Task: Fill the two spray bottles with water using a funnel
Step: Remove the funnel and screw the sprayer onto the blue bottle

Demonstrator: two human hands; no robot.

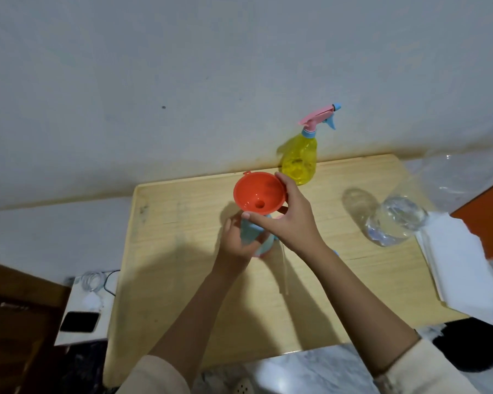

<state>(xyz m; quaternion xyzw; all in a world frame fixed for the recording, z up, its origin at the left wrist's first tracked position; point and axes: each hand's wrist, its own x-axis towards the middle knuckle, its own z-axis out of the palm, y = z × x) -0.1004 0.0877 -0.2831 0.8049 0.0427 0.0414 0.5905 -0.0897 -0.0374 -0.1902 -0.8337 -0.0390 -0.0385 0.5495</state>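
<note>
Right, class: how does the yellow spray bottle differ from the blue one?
The yellow bottle wears its pink spray head; the blue bottle carries the orange funnel instead. The yellow bottle stands untouched by the wall; the left hand grips the blue bottle. Both are coloured plastic.

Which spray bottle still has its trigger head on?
The yellow spray bottle by the wall: pink-and-blue trigger head fitted. The blue bottle, gripped by the left hand, has none; the right hand holds the orange funnel over its neck.

Blue bottle (251, 230) top hidden under funnel (259, 191); btm blurry.
</note>
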